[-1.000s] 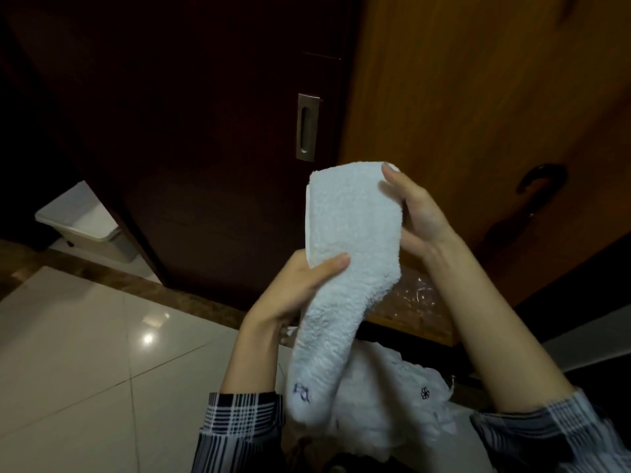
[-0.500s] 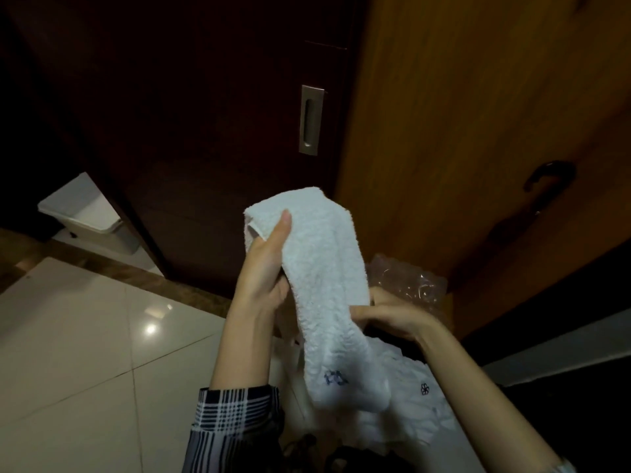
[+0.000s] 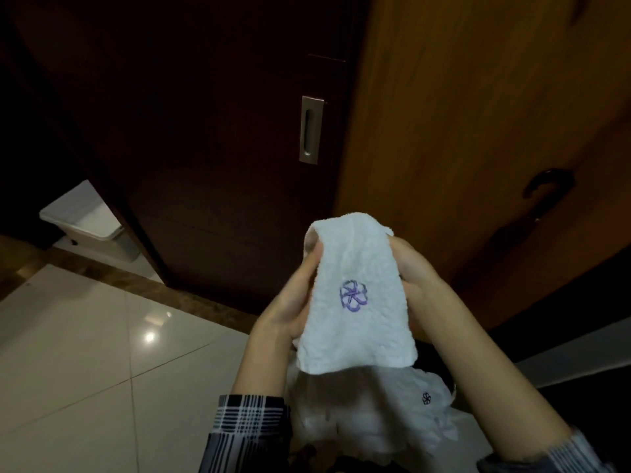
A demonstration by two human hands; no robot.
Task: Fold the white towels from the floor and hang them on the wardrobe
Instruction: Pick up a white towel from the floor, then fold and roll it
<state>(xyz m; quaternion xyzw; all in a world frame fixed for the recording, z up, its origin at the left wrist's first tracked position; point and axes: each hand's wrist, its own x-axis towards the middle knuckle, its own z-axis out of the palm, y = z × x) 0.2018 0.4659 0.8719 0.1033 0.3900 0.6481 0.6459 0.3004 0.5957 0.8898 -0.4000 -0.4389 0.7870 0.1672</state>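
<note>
Holding one folded white towel [image 3: 355, 295] up at chest height between both hands, purple flower stitch facing me. Left hand [image 3: 293, 302] is gripping the left edge, thumb pressing over the top fold; right hand [image 3: 415, 285] is cupping the right edge, fingers curling behind the cloth where I cannot see them. Plaid sleeves [image 3: 252, 428] are showing at the bottom of the view. Below the held towel, a loose heap of more white towels [image 3: 392, 414] is lying low, one showing a small dark flower mark.

Handling judgement: terry cloth, light, soft, limp, not slippery; the fold is likely opening if I am letting go of either side, so I am keeping both edges pinched near the top fold.

Farther out: pale floor tiles [image 3: 85, 353], the dark wardrobe door with its recessed metal handle [image 3: 311, 129], a lighter wooden door [image 3: 478, 131] to the right, a white bin [image 3: 92, 223] far left
</note>
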